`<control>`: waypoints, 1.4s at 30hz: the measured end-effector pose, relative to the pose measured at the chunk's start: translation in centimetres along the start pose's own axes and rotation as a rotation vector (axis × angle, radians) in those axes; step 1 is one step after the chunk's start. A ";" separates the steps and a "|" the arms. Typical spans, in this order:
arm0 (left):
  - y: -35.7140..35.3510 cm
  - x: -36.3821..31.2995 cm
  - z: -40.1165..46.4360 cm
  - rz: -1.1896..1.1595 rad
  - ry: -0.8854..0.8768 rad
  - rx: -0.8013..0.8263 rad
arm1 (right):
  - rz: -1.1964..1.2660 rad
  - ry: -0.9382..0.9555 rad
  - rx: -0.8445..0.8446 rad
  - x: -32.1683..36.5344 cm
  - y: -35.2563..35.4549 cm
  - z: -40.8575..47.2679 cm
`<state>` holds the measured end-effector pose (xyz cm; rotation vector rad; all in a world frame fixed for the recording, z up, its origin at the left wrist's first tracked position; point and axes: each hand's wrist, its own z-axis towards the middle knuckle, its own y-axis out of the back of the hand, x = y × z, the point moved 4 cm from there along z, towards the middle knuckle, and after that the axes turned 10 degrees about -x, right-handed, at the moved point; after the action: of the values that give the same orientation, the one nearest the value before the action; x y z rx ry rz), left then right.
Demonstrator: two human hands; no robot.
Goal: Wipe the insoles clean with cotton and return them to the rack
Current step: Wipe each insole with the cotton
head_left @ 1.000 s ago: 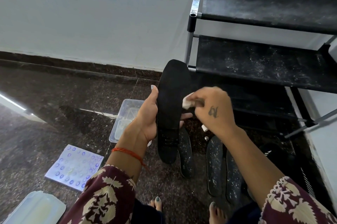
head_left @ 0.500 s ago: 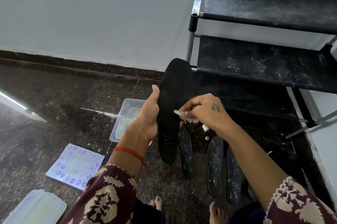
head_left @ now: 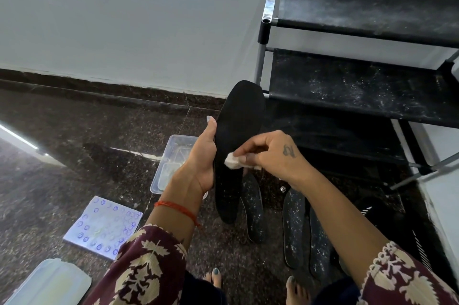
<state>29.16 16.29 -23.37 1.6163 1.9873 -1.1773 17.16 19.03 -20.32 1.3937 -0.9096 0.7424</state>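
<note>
Insole point(head_left: 238, 130) upright in left hand point(head_left: 198, 163) — toe up; long axis near vertical.

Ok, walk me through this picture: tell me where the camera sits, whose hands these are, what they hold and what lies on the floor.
There is no machine here. The camera is worn on a person's head and looks forward and down, so the two arms coming in from below are the wearer's own. The left hand grips a black insole and holds it upright. The right hand pinches a white cotton piece against the insole's surface. On the dark stone floor lie more insoles, speckled with white dust, a clear plastic tub, a blue-patterned sheet and a pale lid. At right stands the black shoe rack, its shelves dusty.
</note>
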 end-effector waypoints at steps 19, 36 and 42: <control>-0.2 0.1 0.1 -0.225 0.080 0.133 | -0.135 0.474 0.029 2.3 -1.9 -1.5; 0.5 0.1 1.0 -0.208 0.029 0.105 | -0.301 0.393 0.029 1.4 -1.3 -1.4; 0.1 0.1 0.7 -0.189 0.018 0.130 | -0.468 0.286 -0.200 0.8 0.3 -1.2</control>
<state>29.03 15.79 -23.90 1.5296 2.1545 -1.3921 17.38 20.20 -19.40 1.2201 -0.3976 0.4617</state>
